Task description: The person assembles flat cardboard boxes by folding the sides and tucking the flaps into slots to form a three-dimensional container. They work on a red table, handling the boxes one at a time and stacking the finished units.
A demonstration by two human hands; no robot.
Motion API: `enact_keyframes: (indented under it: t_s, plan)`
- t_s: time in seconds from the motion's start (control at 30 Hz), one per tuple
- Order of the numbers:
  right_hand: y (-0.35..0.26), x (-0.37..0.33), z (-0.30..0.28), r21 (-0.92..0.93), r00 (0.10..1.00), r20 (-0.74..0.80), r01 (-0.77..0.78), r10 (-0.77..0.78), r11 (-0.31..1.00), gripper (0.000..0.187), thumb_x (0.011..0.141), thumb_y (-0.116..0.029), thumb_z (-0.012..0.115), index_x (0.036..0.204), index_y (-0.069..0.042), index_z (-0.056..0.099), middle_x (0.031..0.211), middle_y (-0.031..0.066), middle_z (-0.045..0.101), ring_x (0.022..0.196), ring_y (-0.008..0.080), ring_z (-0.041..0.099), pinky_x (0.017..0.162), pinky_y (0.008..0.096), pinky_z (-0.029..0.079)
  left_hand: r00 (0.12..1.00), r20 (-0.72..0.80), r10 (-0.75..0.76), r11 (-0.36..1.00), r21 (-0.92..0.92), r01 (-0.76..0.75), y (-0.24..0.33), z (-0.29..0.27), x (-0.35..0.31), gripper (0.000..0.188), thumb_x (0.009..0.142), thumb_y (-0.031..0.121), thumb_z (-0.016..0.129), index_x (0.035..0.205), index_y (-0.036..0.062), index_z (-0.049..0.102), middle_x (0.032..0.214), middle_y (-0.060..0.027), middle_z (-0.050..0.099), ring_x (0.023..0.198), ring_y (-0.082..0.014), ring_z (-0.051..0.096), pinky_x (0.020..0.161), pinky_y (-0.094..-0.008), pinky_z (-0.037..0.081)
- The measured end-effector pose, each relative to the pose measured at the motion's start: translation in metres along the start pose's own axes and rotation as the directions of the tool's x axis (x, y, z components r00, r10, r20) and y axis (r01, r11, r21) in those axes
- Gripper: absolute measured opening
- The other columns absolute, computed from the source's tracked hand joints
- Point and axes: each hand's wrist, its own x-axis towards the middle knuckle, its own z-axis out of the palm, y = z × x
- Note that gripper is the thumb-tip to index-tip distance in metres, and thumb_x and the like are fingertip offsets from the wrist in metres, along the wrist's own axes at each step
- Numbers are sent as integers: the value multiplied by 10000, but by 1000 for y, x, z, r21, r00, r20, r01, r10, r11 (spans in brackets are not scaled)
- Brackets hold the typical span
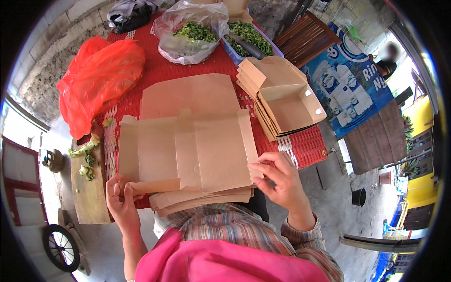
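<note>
A partly folded brown cardboard food box [218,150] lies opened out before me, its side flaps raised along creases. At its near left corner, my left hand [123,204] is closed, pinching a folded-up flap between thumb and fingers. My right hand [284,183] pinches the right edge near the front corner with thumb and forefinger, the other fingers curled. Beneath the box, a pile of flat cardboard blanks [202,199] shows at the near edge. Beyond it lies another flat cardboard panel [188,91]. To the right stand several nested, folded boxes [291,110], lids open.
The red woven table [213,68] holds a red plastic bag [101,75] at left. At the back are a clear bag of chopped greens [192,35] and a blue tray [232,54] of greens with a knife [246,46]. Vegetable scraps [87,160] lie on a wooden bench [89,207].
</note>
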Motion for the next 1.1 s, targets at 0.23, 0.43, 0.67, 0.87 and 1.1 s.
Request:
enact_keyframes:
  t_s: [0.23,0.43,0.67,0.87,1.1]
  plan:
    - [-2,5,7,-69,980,106,176,-168,982,404,805,-275,782,1172,-137,686,1068,37,569,1016,231,554,886,392,425,935,-13,354,776,562,-286,17,11,-3,530,836,-109,500,1347,30,512,1320,-197,498,1271,-311,469,1031,-430,401]
    - [-29,14,14,-35,962,167,224,-215,974,351,819,-253,748,1137,-117,688,1006,34,552,1011,214,540,911,380,421,844,330,423,506,687,-522,52,17,-11,597,718,-100,538,1293,54,583,1329,-184,513,1310,-355,435,1110,-473,314]
    - [-31,26,11,-318,963,59,267,-262,910,253,771,-141,718,1022,-151,746,1092,41,575,1118,236,518,996,425,373,720,645,256,533,527,-662,82,12,13,156,790,53,711,922,11,640,836,-98,654,816,-316,618,832,-431,459]
    - [-46,58,23,-229,881,-434,93,-187,969,495,749,-33,801,1211,-155,675,1239,120,492,1162,297,466,936,373,448,878,477,47,918,326,-227,105,43,5,75,920,30,632,881,-17,588,706,-15,596,647,-36,521,579,-233,428]
    - [-64,37,57,292,946,-56,322,-320,901,473,858,-290,749,1219,-62,546,1040,133,539,877,286,581,756,372,514,947,321,-8,830,-526,185,96,83,8,54,971,10,574,959,43,532,872,-10,628,740,-51,568,658,-205,455]
